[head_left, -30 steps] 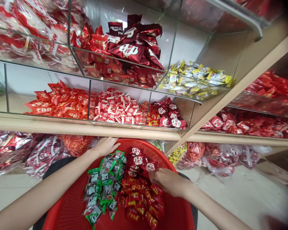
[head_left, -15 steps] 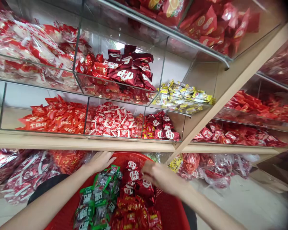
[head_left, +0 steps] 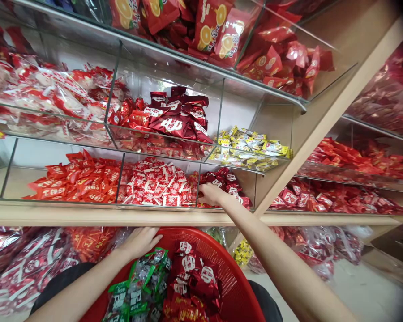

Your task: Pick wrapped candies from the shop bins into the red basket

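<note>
A red plastic basket (head_left: 242,286) stands below the shelf. Inside it lie green-wrapped packets (head_left: 143,281) on the left, dark red packets (head_left: 191,264) at the back and bright red packets (head_left: 184,308) in front. My left hand (head_left: 141,241) lies at the basket's back left rim, fingers stretched out and holding nothing visible. Up in the bottom-row compartment, my right hand (head_left: 211,194) is among dark red wrapped sweets (head_left: 233,181). Its fingers curl downward; their tips, and anything between them, are hidden.
Glass dividers split the shelf into compartments. Orange-red packets (head_left: 77,179) and red-and-white sweets (head_left: 157,181) fill those to the left. Yellow-and-white sweets (head_left: 251,145) sit one row up. A wooden upright (head_left: 289,174) stands to the right. Filled plastic bags (head_left: 30,268) lie under the shelf.
My right hand has moved from above the dark red packets in the basket up into the shelf compartment. My left hand stays at the rim. The view has tilted upward a little.
</note>
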